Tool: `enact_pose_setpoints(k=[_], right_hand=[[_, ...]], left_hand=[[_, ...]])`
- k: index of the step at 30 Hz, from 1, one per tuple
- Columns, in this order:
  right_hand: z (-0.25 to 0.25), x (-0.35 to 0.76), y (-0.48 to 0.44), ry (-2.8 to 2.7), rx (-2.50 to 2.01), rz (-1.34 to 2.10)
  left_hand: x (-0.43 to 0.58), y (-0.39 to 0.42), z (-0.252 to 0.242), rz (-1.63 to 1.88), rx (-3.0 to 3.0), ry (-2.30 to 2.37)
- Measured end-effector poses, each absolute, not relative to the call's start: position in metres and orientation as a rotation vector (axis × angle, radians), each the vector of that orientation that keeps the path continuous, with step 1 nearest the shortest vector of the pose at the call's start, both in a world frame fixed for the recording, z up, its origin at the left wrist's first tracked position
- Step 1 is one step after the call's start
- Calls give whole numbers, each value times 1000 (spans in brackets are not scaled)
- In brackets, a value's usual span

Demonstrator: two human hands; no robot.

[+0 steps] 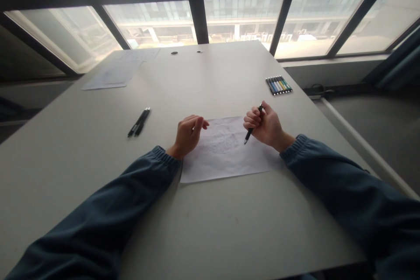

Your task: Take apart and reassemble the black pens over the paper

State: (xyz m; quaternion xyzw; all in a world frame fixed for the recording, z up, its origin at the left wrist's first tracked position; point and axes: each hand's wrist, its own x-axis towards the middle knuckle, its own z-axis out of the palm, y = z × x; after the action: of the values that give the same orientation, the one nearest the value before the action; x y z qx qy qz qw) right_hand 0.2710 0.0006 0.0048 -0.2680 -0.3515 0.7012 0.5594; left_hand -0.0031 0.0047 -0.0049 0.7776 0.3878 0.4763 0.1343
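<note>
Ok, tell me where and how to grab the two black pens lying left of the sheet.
Take the black pens across their middle, from above. They lie flat on the table, side by side and slanted, with bare surface around them. The left hand is nearer.

Desk (82, 170): plain pale grey; sheet of paper (226, 151): white with faint bluish sketch marks at its centre. Pen (253, 124) in the right hand (265, 127): black, as are the two pens (139, 121) lying apart. Sleeves (108, 214): dark teal-blue; row of pens (278, 85): black, blue, white, yellow and green barrels.
</note>
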Motion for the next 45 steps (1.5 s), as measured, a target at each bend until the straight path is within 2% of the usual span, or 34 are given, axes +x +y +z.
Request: enact_pose_setpoints(k=[6, 12, 18, 36, 45], right_hand=[[8, 274, -4, -556, -427, 1899], [11, 273, -7, -508, -424, 1934], [8, 273, -4, -601, -601, 1872], [-1, 269, 0, -724, -700, 1692], [-7, 265, 0, -877, -765, 1587]], left_hand=[[-5, 5, -5, 1298, 2300, 1244], [-4, 8, -6, 1261, 2356, 1314], [-7, 13, -12, 1158, 2473, 1302], [-8, 15, -17, 876, 2554, 1247], [-6, 16, -20, 831, 2595, 1040]])
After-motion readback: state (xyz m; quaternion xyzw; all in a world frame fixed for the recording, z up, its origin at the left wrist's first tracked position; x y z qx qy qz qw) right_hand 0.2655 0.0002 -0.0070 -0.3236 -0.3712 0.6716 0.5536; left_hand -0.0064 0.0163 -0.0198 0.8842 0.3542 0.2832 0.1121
